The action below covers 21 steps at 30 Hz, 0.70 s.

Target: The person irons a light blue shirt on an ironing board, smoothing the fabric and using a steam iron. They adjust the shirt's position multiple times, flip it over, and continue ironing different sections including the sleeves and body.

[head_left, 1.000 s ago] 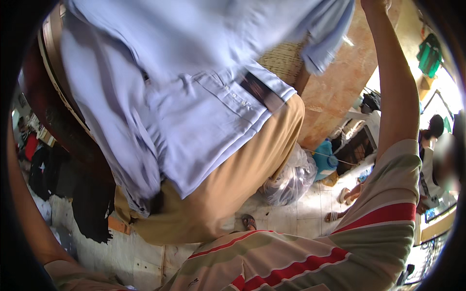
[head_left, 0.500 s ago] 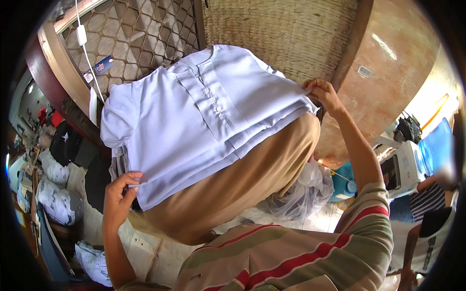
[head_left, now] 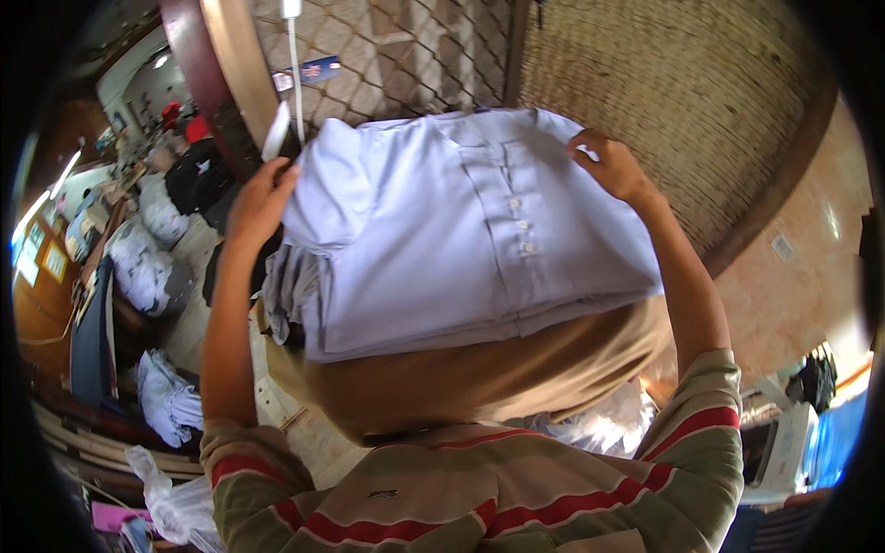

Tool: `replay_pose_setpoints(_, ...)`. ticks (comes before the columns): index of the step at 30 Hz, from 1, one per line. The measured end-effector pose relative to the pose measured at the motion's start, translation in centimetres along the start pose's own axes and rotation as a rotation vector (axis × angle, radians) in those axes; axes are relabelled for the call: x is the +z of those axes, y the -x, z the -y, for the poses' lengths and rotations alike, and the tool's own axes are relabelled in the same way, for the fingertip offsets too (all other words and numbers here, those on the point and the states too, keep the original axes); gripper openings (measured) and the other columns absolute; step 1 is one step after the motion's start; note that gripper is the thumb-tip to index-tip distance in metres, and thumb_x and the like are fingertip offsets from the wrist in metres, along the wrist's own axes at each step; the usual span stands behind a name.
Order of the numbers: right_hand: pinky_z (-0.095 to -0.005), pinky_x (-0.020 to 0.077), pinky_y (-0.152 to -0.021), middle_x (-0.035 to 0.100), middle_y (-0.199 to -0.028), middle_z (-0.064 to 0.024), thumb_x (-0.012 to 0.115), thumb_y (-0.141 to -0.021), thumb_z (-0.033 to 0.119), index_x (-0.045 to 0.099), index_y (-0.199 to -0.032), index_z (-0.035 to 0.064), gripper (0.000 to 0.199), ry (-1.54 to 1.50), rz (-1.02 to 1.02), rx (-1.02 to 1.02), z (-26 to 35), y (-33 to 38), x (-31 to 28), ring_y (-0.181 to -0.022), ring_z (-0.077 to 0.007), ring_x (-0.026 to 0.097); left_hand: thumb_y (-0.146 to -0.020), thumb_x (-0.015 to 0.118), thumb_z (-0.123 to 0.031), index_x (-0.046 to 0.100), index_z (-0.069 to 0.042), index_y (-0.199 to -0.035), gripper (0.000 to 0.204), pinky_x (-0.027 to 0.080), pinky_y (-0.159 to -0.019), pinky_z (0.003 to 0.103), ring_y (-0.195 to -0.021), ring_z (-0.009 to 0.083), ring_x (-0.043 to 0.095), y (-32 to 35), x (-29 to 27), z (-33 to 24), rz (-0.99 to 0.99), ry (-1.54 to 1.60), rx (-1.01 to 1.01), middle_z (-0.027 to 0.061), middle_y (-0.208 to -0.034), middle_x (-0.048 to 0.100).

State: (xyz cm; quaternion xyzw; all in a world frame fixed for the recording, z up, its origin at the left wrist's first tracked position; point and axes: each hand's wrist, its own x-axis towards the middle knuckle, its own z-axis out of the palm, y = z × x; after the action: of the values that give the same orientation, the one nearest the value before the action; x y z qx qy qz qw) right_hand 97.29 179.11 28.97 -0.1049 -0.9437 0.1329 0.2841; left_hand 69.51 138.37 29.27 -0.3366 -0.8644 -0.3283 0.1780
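A pale lavender short-sleeved shirt (head_left: 415, 240) with a buttoned placket lies spread over a pile of folded cloth on a brown-covered support (head_left: 479, 369). My right hand (head_left: 616, 168) is at the shirt's far right shoulder, thumb and forefinger closed on its fabric. Beside the sleeve on the left is my left hand (head_left: 263, 203); motion blurs its fingers, and whether they hold the sleeve cannot be made out. Grey folded garments (head_left: 293, 281) show under the shirt's left side.
A metal lattice gate (head_left: 396, 55) and a woven mat panel (head_left: 664, 101) stand behind the shirt. Filled plastic bags (head_left: 143, 263) and a pale cloth bundle (head_left: 169, 396) sit on the floor at left. A white cable (head_left: 296, 83) hangs at the far left.
My view has turned to the right. My left hand has gone from the shirt's near left corner up to the sleeve; my right hand has moved from the right edge to the far shoulder.
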Motion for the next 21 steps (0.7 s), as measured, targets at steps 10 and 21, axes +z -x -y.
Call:
replay_pose_setpoints(10, -0.0413, 0.0393, -0.097, 0.054, -0.121, -0.0149, 0.046, -0.093, 0.036, 0.056, -0.12, 0.0094, 0.039, -0.297, -0.061, -0.43, 14.8, -11.6, 12.1, -0.114, -0.0346, 0.048, -0.086, 0.058, -0.032, 0.059, 0.003, -0.094, 0.036, 0.045, -0.071, 0.035, -0.077, 0.0239, 0.061, 0.3, 3.2, -0.8, -0.033, 0.308, -0.177, 0.0184, -0.085, 0.063)
replay_pose_setpoints(21, -0.04, 0.0398, -0.096, 0.059, -0.117, -0.0128, 0.049, -0.091, 0.038, 0.055, -0.123, 0.0167, 0.039, -0.331, -0.093, -0.475, 16.5, -13.1, 19.8, -0.111, -0.0329, 0.052, -0.08, 0.059, -0.007, 0.044, -0.003, -0.109, 0.033, 0.041, -0.065, 0.029, -0.069, 0.0142, 0.045, 6.6, 6.1, 5.4, -0.623, 0.602, -0.357, 0.0063, -0.085, 0.048)
